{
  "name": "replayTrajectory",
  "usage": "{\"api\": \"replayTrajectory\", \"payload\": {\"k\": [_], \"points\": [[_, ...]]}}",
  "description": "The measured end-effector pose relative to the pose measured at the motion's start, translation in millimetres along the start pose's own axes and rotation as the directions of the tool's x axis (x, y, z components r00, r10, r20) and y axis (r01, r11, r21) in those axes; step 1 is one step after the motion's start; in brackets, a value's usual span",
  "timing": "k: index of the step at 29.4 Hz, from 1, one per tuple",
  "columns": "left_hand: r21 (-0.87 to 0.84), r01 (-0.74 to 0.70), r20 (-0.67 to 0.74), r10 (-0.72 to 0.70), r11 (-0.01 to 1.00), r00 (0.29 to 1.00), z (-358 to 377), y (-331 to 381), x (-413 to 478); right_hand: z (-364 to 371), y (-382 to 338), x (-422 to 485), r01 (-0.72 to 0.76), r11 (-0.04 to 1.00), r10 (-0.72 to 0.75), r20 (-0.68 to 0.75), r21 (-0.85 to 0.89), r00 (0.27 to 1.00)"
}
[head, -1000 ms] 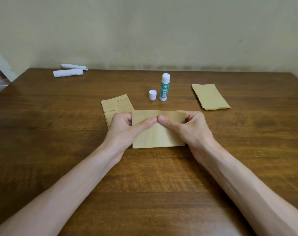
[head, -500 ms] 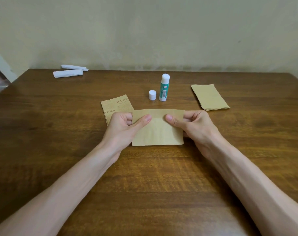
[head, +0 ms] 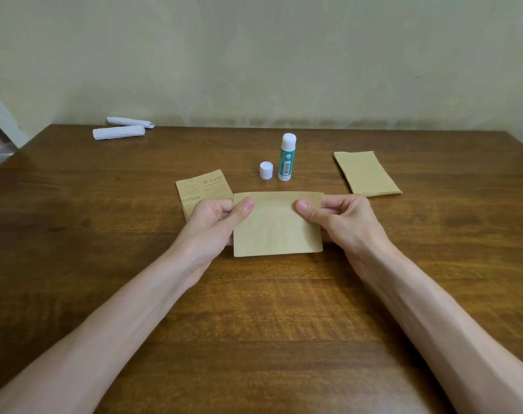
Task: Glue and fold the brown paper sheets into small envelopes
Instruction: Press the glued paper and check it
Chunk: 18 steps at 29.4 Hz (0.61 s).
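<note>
While the left hand (head: 212, 222) and the right hand (head: 340, 219) each pinch an upper side edge of the folded brown sheet (head: 278, 231), thumb on the near face and fingers curled behind, the sheet sits at the middle of the frame, its lower edge low over or resting on the counter (head: 254, 324); I cannot tell which. Each grip is thus closed on the paper, not released. The step in hand looks like pressing a glued seam or checking the fold. To do it well, the thumbs should run outward along the edges with even pressure, so the layers bond flat and no corner slips askew; a light pinch suits thin paper that creases readily. Above the sheet, the glue stick (head: 286, 158) stands upright and uncapped, its white cap (head: 266, 170) just beside it to the left. A printed brown piece (head: 203, 188) lies partly hidden behind the left hand, and a stack of plain brown sheets (head: 367, 174) waits right of centre. The counter is dark grained wood; two white paper rolls (head: 119, 133) lie at its upper left, near a pale, plain wall (head: 254, 55).
</note>
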<state>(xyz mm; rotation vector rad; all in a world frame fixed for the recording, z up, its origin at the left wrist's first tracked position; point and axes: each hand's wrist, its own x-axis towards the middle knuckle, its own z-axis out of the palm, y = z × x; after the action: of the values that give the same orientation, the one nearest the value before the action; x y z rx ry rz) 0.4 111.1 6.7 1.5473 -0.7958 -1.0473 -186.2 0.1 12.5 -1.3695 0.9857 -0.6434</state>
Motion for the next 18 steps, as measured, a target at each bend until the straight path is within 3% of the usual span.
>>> {"api": "replayTrajectory", "payload": {"k": [6,15,18], "points": [[-0.11,0.049,0.0,-0.05,0.993,0.999,4.7,5.7,-3.4,3.0,-1.7,-0.9,-0.007,1.0,0.007,-0.008,0.02,1.0],[-0.13,-0.064,-0.079,0.054,0.989,0.995,8.4,-0.7,-8.4,15.5,3.0,-9.2,0.038,0.993,-0.052,0.123,0.113,0.991],[-0.146,-0.05,-0.073,0.04,0.988,0.997,10.0,-2.0,-7.7,20.6,6.7,-7.9,0.041,0.995,-0.05,0.091,0.096,0.995]]}}
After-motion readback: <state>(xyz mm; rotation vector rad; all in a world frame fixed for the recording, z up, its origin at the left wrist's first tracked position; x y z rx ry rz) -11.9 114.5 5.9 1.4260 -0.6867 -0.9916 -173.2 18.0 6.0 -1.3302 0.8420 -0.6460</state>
